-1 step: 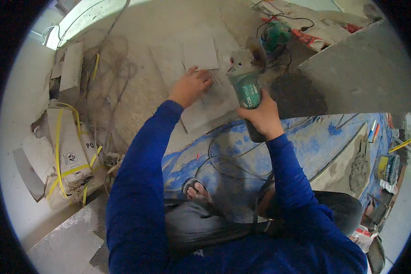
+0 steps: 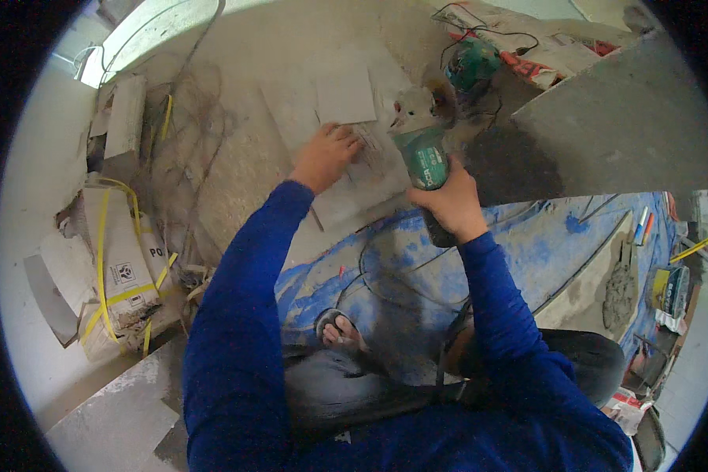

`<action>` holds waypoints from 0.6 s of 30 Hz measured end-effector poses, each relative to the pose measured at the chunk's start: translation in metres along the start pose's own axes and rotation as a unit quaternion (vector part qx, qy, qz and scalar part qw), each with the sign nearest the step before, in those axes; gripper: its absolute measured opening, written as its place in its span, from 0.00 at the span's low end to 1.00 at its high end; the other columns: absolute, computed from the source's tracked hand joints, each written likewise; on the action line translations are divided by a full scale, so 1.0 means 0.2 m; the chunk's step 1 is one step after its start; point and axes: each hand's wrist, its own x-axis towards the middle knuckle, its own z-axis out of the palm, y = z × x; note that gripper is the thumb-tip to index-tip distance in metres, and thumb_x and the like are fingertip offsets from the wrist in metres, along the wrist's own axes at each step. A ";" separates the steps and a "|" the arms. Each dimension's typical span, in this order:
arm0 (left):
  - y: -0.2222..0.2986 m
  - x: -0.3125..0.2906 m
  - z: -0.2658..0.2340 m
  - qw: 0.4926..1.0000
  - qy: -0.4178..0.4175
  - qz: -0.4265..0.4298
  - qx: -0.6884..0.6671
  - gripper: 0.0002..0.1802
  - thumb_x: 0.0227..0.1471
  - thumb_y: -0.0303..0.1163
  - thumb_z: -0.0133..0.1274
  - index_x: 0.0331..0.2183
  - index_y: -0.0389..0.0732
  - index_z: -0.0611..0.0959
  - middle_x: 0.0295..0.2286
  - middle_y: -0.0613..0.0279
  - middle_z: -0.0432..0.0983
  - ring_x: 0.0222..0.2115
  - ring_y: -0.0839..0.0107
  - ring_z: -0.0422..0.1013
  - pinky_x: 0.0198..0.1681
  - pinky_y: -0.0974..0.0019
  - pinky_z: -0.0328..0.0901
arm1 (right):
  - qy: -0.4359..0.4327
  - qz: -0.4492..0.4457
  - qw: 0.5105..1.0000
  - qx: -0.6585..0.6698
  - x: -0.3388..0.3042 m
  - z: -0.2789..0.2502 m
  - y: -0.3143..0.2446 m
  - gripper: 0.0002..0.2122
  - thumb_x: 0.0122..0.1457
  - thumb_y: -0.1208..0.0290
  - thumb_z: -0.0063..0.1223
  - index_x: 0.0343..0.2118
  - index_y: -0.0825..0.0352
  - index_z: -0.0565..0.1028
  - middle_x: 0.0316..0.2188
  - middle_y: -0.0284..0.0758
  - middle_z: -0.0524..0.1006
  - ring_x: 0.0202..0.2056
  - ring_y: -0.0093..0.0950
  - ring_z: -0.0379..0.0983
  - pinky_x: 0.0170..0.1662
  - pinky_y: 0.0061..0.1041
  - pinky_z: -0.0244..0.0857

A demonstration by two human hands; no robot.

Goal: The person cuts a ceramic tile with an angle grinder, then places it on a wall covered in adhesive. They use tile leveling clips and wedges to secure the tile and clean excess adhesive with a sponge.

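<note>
My right hand (image 2: 455, 203) is wrapped round the body of a green angle grinder (image 2: 426, 167). Its grey metal head points away from me; the disc is partly hidden and blurred by dust. My left hand (image 2: 322, 159) lies on a pale, dusty slab (image 2: 346, 206), fingers bent and slightly apart. Its fingertips rest close to the near edge of a smaller square tile (image 2: 346, 96) lying on that slab. Fine dark lines show on the surface between my left fingers and the grinder.
Another green power tool (image 2: 472, 64) lies beyond the grinder. A large grey slab (image 2: 621, 118) stands at the right. Near my foot, a cable (image 2: 366, 263) crosses a blue-stained sheet (image 2: 519, 252). A trowel (image 2: 620, 287) lies right; yellow-strapped boxes (image 2: 122, 267) stand left.
My left hand has drawn slightly nearer to me on the slab. The grinder's head has shifted a little, and its disc shows less clearly.
</note>
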 end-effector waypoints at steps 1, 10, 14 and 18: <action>0.02 -0.04 0.00 0.998 -0.030 -0.045 -0.038 0.19 0.55 0.29 0.53 0.49 0.42 0.82 0.57 0.54 0.72 0.64 0.53 0.60 0.65 0.49 0.57 | 0.002 -0.005 1.000 -0.003 -0.01 0.00 -0.01 0.43 0.36 0.56 0.72 0.55 0.79 0.69 0.41 0.57 0.81 0.46 0.53 0.79 0.50 0.42 0.73; -0.11 0.03 0.07 0.945 0.006 -0.295 -0.144 0.19 0.55 0.37 0.59 0.42 0.30 0.84 0.43 0.43 0.80 0.45 0.46 0.75 0.51 0.50 0.68 | -0.035 0.021 0.999 0.033 0.01 0.00 -0.08 0.43 0.37 0.57 0.72 0.55 0.79 0.70 0.44 0.54 0.81 0.47 0.50 0.79 0.52 0.37 0.72; -0.03 -0.02 0.10 0.829 0.151 -0.420 -0.338 0.21 0.56 0.42 0.59 0.36 0.30 0.87 0.38 0.39 0.82 0.39 0.44 0.78 0.44 0.50 0.71 | -0.013 -0.011 0.999 0.051 0.00 -0.02 -0.10 0.39 0.37 0.57 0.72 0.52 0.78 0.71 0.42 0.54 0.81 0.45 0.50 0.79 0.50 0.38 0.73; -0.02 -0.21 0.08 0.819 0.092 -0.487 -0.289 0.25 0.56 0.46 0.58 0.32 0.29 0.87 0.33 0.37 0.82 0.36 0.43 0.79 0.41 0.50 0.72 | -0.034 -0.009 0.998 0.049 0.03 0.01 -0.08 0.38 0.37 0.56 0.71 0.50 0.77 0.72 0.41 0.55 0.81 0.44 0.50 0.79 0.48 0.40 0.73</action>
